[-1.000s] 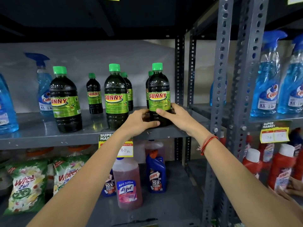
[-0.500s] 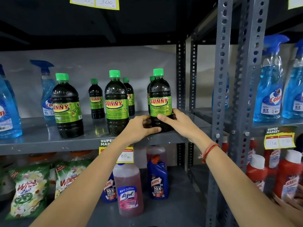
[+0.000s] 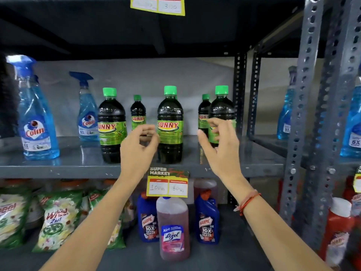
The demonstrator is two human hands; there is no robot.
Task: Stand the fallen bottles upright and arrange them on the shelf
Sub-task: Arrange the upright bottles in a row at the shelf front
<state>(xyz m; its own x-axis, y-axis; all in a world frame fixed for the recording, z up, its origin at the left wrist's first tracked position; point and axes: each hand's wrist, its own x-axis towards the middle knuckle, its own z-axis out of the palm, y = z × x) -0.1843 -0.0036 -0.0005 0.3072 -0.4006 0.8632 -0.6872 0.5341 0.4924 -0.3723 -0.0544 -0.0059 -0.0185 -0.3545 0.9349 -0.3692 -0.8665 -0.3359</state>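
Observation:
Three large dark Sunny bottles with green caps stand upright along the front of the grey shelf: a left one, a middle one and a right one. Two smaller Sunny bottles stand behind them. My left hand hovers in front of the gap left of the middle bottle, fingers loosely curled and empty. My right hand is raised in front of the right bottle, fingers apart, holding nothing and partly hiding its label.
Blue Colin spray bottles stand at the shelf's left, more on the right bay. Grey perforated uprights rise at the right. Below are Wheel packets, Harpic bottles, a Lizol bottle and a price tag.
Both hands have let go of the right Sunny bottle and pulled back from it, fingers opened. The view has moved closer and tilted up.

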